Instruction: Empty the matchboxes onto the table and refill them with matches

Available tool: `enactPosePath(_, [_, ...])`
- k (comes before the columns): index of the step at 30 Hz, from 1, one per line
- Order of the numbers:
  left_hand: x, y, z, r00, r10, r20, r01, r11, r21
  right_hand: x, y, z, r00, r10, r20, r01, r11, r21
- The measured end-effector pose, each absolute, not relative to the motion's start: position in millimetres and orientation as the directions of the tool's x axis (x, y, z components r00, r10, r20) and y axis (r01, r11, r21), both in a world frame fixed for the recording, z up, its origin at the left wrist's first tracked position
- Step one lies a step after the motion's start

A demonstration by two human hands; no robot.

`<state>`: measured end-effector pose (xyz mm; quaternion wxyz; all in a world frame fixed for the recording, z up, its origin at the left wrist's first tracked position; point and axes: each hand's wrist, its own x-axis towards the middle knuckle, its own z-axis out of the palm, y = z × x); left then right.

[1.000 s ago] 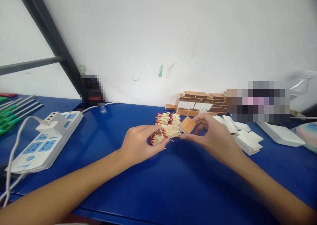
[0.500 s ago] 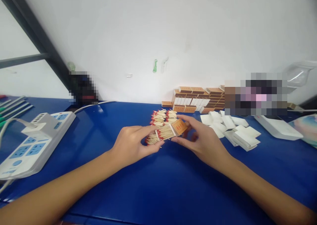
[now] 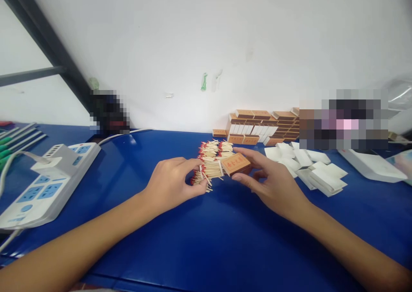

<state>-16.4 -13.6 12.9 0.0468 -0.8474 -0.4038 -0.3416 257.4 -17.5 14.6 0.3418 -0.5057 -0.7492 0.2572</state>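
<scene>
My right hand (image 3: 273,180) grips an orange-brown matchbox (image 3: 237,163) with red lettering on top, thumb below and fingers behind. A white edge shows at the box's left end. My left hand (image 3: 175,178) is curled at the left of the box, thumb and forefinger around the red-headed ends of some matches (image 3: 212,168). A match slants by the thumb tip. Whether these matches lie in the pulled-out tray is hard to tell. Just behind both hands, a heap of loose red-tipped matches (image 3: 209,148) lies on the blue table (image 3: 206,236).
Stacked matchboxes (image 3: 285,124) stand against the wall, with a single box (image 3: 219,133) to their left. White empty trays (image 3: 302,158) are piled at right, beside a white container (image 3: 370,165). A power strip (image 3: 48,185) and green-handled rods (image 3: 19,139) lie left.
The matchbox cover has tilted, showing more of its top and side. The matches beside it appear less neatly framed by white tray edges. Both hands stay close together; the view has shifted slightly.
</scene>
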Motion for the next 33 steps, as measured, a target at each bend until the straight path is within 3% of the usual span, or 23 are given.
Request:
enactPosePath(9, [-12.8, -14.4, 17.3, 0.454, 0.677, 0.579, 0.709, -0.668, 0.225, 254.3, -21.4, 13.2, -0.252, 0.935, 0.249, 0.476, 0.344, -0.810])
enactPosePath(17, [-16.0, -10.7, 25.0, 0.403, 0.772, 0.492, 0.601, -0.629, 0.494, 255.6, -19.1, 13.6, -0.271, 0.937, 0.219, 0.451, 0.325, -0.831])
enactPosePath(21, [-16.0, -10.1, 26.9, 0.398, 0.777, 0.487, 0.572, -0.625, 0.530, 255.1, -20.8, 16.2, -0.284, 0.925, 0.252, 0.475, 0.364, -0.801])
enactPosePath(26, [-18.3, -9.8, 30.6, 0.446, 0.774, 0.449, 0.659, -0.624, 0.421, 261.0, -19.0, 21.4, -0.275, 0.906, 0.321, 0.618, 0.422, -0.663])
enactPosePath(29, [-20.6, -11.4, 38.6, 0.543, 0.777, 0.317, 0.740, -0.622, 0.258, 268.7, -15.0, 23.5, -0.309, 0.888, 0.340, 0.715, 0.452, -0.533])
enactPosePath(33, [-21.6, -16.9, 51.1, 0.619, 0.765, 0.176, 0.754, -0.642, 0.138, 272.5, -13.6, 23.6, -0.350, 0.877, 0.331, 0.745, 0.474, -0.469])
